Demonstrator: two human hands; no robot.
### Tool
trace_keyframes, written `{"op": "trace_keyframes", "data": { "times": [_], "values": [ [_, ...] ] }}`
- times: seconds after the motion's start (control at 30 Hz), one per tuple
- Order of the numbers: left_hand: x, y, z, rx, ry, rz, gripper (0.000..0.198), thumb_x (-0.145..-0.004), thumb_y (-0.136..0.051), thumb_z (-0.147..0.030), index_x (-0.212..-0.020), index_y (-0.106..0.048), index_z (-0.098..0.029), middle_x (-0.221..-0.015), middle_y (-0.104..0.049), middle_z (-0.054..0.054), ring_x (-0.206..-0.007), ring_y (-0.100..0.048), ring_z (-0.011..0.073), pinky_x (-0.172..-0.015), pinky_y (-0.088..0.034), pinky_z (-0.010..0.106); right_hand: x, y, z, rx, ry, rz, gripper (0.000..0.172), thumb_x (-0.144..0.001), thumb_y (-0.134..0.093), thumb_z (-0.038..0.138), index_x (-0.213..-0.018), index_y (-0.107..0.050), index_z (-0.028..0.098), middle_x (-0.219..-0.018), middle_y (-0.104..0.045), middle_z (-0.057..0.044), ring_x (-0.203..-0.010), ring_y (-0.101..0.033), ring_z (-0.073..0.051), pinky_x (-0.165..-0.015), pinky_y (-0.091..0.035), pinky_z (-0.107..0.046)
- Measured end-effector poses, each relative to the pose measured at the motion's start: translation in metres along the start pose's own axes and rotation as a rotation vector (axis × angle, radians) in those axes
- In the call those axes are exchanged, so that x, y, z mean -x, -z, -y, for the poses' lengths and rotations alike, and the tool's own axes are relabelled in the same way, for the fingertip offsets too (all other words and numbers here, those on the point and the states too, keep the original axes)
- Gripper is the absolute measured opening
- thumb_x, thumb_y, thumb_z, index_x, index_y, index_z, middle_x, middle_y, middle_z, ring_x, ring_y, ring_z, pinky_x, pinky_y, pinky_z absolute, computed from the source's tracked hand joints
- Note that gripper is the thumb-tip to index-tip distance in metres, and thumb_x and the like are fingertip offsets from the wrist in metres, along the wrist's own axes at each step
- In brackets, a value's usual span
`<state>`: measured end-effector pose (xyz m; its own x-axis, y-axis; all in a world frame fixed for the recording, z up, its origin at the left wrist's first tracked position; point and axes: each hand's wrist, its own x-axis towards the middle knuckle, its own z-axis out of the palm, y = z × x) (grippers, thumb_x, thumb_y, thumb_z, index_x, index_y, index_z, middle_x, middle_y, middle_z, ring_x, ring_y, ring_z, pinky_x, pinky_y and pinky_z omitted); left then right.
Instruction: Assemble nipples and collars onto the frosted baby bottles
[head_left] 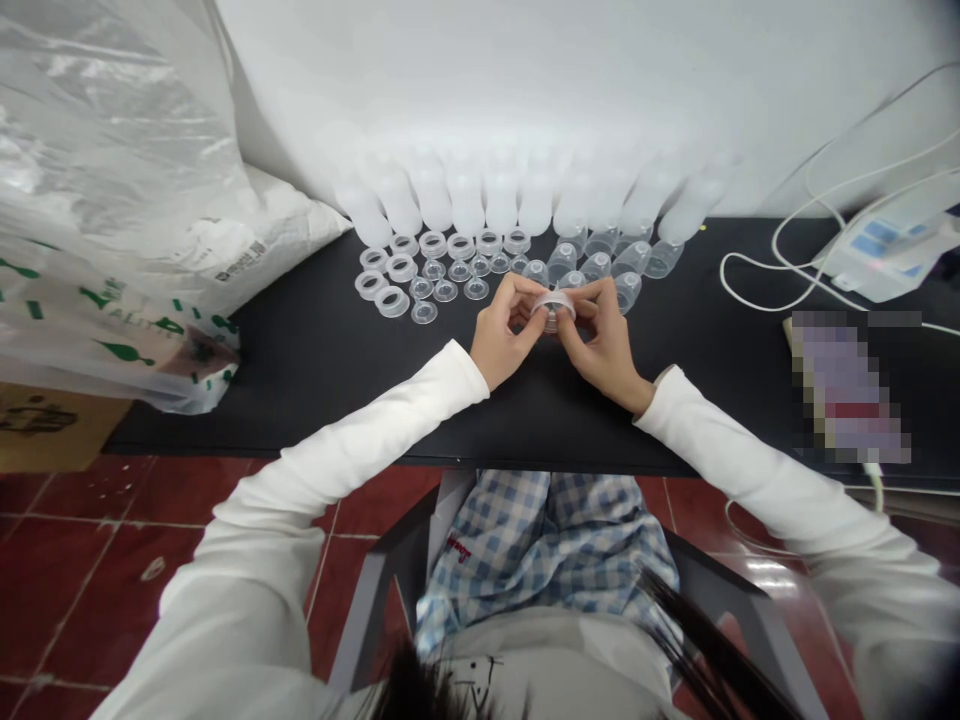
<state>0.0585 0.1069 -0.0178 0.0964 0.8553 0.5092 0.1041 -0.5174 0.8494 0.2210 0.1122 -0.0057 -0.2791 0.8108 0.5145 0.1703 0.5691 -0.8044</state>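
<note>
Above the near part of the black table, my left hand (508, 330) and my right hand (604, 345) pinch one whitish bottle collar ring (555, 301) between them. The thumbs press its near side, and the fingers curl behind it. Whether a nipple sits inside the ring is hard to tell. Left of my hands lie several white collar rings (392, 301) and clear bottle nipples (445, 291). Just behind my right hand stand several clear domed caps (631, 258), some partly hidden by my fingers. A row of white baby bottles (502, 200) stands against the wall.
Printed plastic bags (112, 330) and a white parcel bag (281, 240) crowd the table's left side. On the right are a blurred phone (851, 390), white cables (780, 255) and a white box-like device (889, 250). The black table (360, 390) ends near my lap.
</note>
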Motion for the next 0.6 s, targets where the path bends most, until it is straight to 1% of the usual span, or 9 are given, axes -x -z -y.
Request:
{"op": "trace_keyframes", "data": {
  "times": [0.1,0.23,0.4,0.5,0.6],
  "values": [
    [0.0,0.0,0.0,0.028,0.014,0.021,0.041,-0.095,-0.061,-0.059,-0.109,-0.051,-0.021,-0.086,-0.068,0.0,-0.069,-0.067,0.0096,-0.062,-0.055,0.021,-0.001,0.001,-0.001,-0.006,0.002,-0.006,0.035,-0.099,-0.055,0.059,-0.112,-0.048,0.027,-0.089,-0.074,-0.004,-0.069,-0.071,-0.02,-0.063,-0.059,-0.036],
    [0.0,-0.001,-0.003,-0.017,0.003,0.025,0.04,-0.098,-0.057,-0.057,-0.11,-0.051,-0.02,-0.084,-0.069,0.0,-0.067,-0.067,0.0092,-0.063,-0.055,0.021,-0.002,0.002,-0.001,0.017,-0.01,-0.043,0.036,-0.1,-0.052,0.061,-0.113,-0.049,0.028,-0.078,-0.071,-0.001,-0.06,-0.067,-0.018,-0.056,-0.053,-0.032],
    [0.0,-0.003,-0.01,-0.109,-0.034,-0.028,0.038,-0.099,-0.054,-0.058,-0.098,-0.05,-0.02,-0.078,-0.066,-0.002,-0.064,-0.064,0.0078,-0.061,-0.052,0.02,0.0,-0.002,0.003,0.08,0.008,-0.07,0.031,-0.1,-0.053,0.056,-0.108,-0.051,0.026,-0.071,-0.066,0.003,-0.055,-0.06,-0.015,-0.058,-0.052,-0.031],
    [0.0,-0.006,-0.013,-0.109,-0.04,-0.048,0.039,-0.099,-0.053,-0.059,-0.093,-0.05,-0.021,-0.073,-0.061,-0.004,-0.06,-0.061,0.0077,-0.058,-0.049,0.02,0.001,-0.003,0.006,0.082,-0.004,-0.097,0.03,-0.1,-0.053,0.056,-0.106,-0.053,0.027,-0.066,-0.061,0.005,-0.055,-0.059,-0.015,-0.057,-0.05,-0.03],
    [-0.001,-0.007,-0.013,-0.099,-0.021,-0.059,0.04,-0.098,-0.054,-0.061,-0.091,-0.05,-0.022,-0.069,-0.058,-0.005,-0.057,-0.057,0.0077,-0.055,-0.047,0.021,0.001,-0.004,0.008,0.06,-0.033,-0.103,0.03,-0.099,-0.054,0.056,-0.104,-0.054,0.027,-0.066,-0.06,0.005,-0.054,-0.059,-0.014,-0.055,-0.049,-0.03]
  ]
}}
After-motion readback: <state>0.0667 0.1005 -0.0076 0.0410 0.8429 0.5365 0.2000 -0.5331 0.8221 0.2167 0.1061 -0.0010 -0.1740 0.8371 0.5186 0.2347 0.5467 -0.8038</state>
